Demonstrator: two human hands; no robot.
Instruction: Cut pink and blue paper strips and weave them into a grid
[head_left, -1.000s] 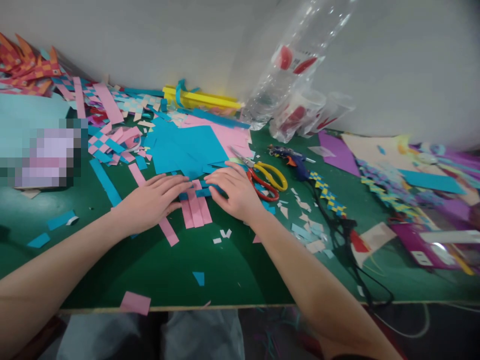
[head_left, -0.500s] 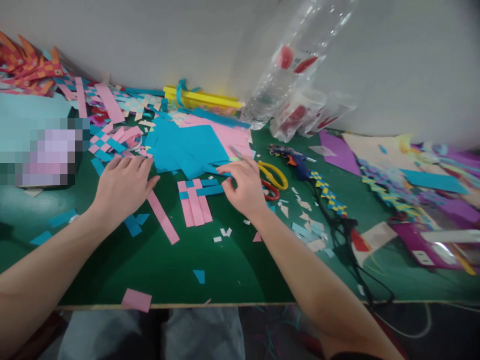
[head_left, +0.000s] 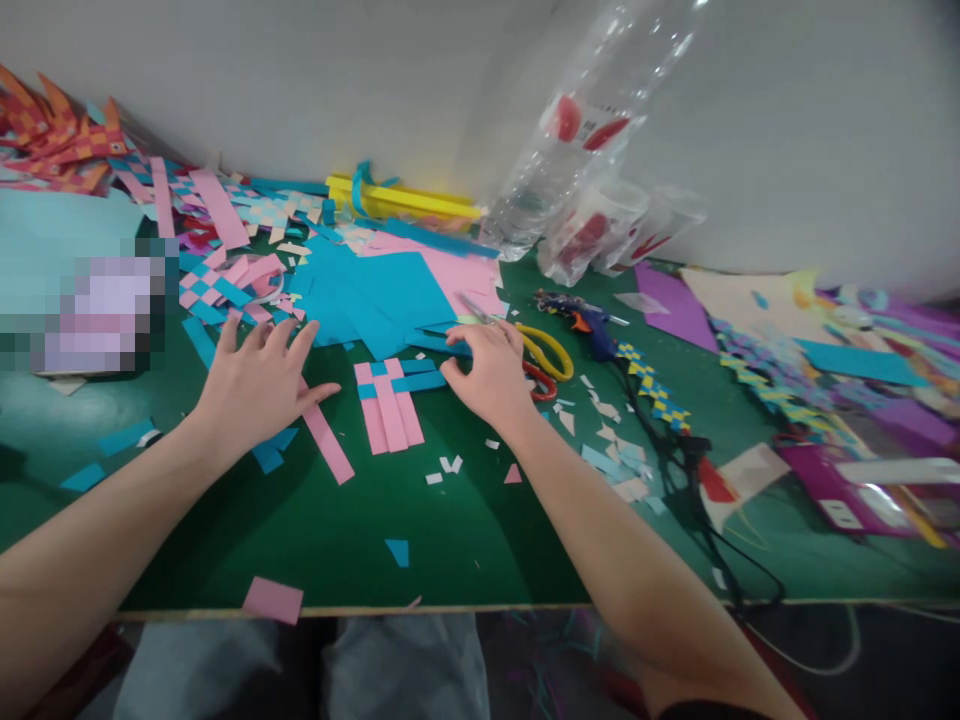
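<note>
A small woven piece (head_left: 390, 408) of pink paper strips crossed by blue ones lies flat on the green table between my hands. To its left, my left hand (head_left: 259, 385) is open, palm down, with fingers and thumb spread. A loose pink paper strip (head_left: 328, 445) runs out from under its thumb. My right hand (head_left: 487, 375) is just right of the weave, fingers curled around a blue paper strip (head_left: 459, 347); the exact grip is partly hidden. Next to that hand are scissors (head_left: 551, 350) with yellow and red handles, their blades partly covered.
Blue paper sheets (head_left: 390, 285) lie over pink paper behind the weave. Clear plastic cups (head_left: 592, 230) lean on the wall. A glue gun (head_left: 596, 330) with a black cord lies right, near paper scraps (head_left: 615, 440). Orange woven figures (head_left: 60, 130) sit at the far left.
My left hand has spread its fingers, with the thumb reaching further right. My right hand has shifted slightly at the blue strip. The woven piece stays put.
</note>
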